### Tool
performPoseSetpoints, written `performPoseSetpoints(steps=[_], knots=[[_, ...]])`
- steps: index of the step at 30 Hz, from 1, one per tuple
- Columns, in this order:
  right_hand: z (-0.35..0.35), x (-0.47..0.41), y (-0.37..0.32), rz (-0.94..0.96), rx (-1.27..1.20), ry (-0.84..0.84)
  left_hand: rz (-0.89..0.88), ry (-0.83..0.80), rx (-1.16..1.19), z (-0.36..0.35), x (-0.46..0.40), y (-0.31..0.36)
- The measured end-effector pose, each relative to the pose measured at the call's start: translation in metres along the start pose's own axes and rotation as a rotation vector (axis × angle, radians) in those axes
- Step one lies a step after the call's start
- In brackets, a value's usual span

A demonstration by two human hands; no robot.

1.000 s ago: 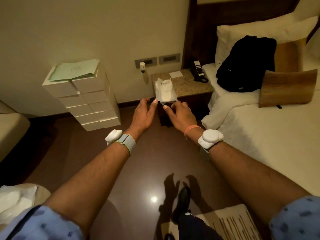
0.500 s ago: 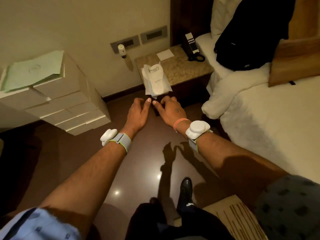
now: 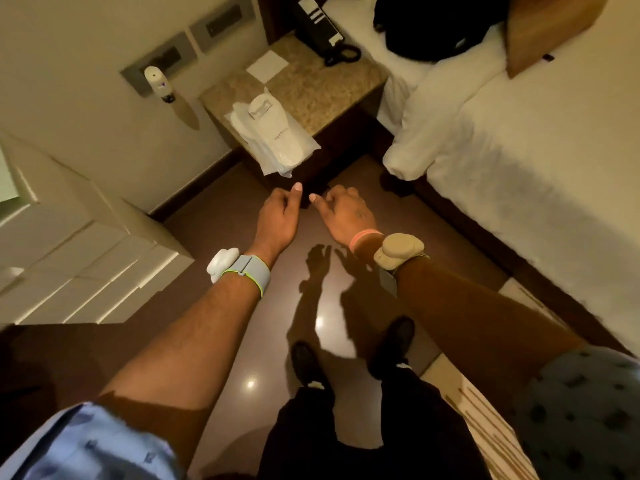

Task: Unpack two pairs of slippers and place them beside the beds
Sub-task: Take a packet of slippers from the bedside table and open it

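A pair of white slippers in a clear plastic wrapper [image 3: 277, 140] lies on the front left corner of the stone-topped nightstand [image 3: 322, 88], its near end hanging over the edge. My left hand [image 3: 278, 220] and my right hand [image 3: 346, 214] hover side by side over the floor just below that end, apart from the wrapper. Both hold nothing, with fingers loosely curled and thumbs out. The bed [image 3: 519, 161] with white sheets stands to the right of the nightstand.
A black phone [image 3: 322, 32] and a white notepad [image 3: 267, 65] sit at the back of the nightstand. Stacked white boxes [image 3: 79, 244] stand at the left wall. A black backpack [image 3: 433, 26] and a brown cushion [image 3: 550, 26] lie on the bed. My black shoes [image 3: 349, 355] stand on the glossy brown floor beside a striped rug [image 3: 485, 410].
Both hands held the wrapper's lower edge; now they have let go and drawn back, leaving the packet on the nightstand. The view has moved closer and tilted down.
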State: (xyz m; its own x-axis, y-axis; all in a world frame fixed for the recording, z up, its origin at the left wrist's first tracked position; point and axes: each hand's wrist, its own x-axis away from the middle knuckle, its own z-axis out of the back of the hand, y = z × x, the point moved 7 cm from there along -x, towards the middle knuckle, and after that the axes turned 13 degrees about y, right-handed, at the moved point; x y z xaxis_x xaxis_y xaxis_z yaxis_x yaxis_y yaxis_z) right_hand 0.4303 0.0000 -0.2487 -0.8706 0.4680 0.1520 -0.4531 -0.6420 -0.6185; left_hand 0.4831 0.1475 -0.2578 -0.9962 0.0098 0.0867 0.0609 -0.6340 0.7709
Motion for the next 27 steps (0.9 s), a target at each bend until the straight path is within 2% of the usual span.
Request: performPoseSetpoints(steps=[8,16,21,27], knots=[[-0.066,-0.031,0.032,-0.112,-0.062,0.007,0.123,-0.094,0.018,-0.045,-0.032,-0.059],[-0.149,-0.093,0.080,-0.149,-0.144,0.002,0.317,0.008,0.191,-0.113,-0.089,-0.118],[-0.197,-0.155,0.086,-0.247,-0.405,0.004,0.538,0.001,0.340,-0.159,-0.142,-0.156],[-0.252,-0.210,0.090,-0.616,-0.846,-0.096,0.810,-0.093,0.650,-0.200,-0.190,-0.179]])
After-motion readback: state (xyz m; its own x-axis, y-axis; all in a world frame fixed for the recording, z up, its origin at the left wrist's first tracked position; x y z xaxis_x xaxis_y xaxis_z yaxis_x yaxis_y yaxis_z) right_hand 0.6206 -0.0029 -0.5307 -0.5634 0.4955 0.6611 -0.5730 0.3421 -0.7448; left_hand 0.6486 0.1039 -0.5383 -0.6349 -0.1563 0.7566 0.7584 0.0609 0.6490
